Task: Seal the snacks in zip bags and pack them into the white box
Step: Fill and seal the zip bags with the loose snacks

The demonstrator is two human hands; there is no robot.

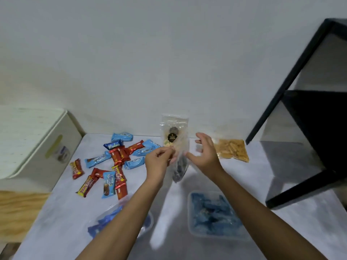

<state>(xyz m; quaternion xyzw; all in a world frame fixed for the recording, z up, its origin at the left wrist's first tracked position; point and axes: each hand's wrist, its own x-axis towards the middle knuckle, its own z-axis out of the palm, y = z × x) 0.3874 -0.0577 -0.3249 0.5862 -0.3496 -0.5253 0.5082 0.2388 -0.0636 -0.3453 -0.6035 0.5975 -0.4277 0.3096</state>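
Nearest the viewer, two forearms reach in over a pale table (65,212). Between and beside them lie one clear tub (216,237) of blue-wrapped pieces, near right, and one second lot of blue packets (105,220), near left. That second lot is half hidden by the left arm, so whether a bag or a tub holds it cannot be told.

At mid-distance the left hand (159,160) pinches the top edge of one clear zip bag (179,170) between thumb and fingertips. The bag hangs off the table with dark contents settled at its bottom. The right hand (206,154) is just beside it, fingers spread and slightly bent and its thumb at the bag's edge; blur hides whether it touches. This pose probably keeps the mouth uppermost for pressing shut.

To the left lies a scatter of loose snacks (112,166): about seven blue and about as many red-and-yellow, overlapped beyond exact count. They are heaped within reach, apparently waiting to be bagged.

Farther off, one clear packet (174,132) with a black label stands against the wall. One bag of orange sticks (232,150) lies flat at far right.

One white box (28,139) sits at far left on a wooden surface (18,209), lid on, well apart from the hands. One black frame (293,76) stands at right.
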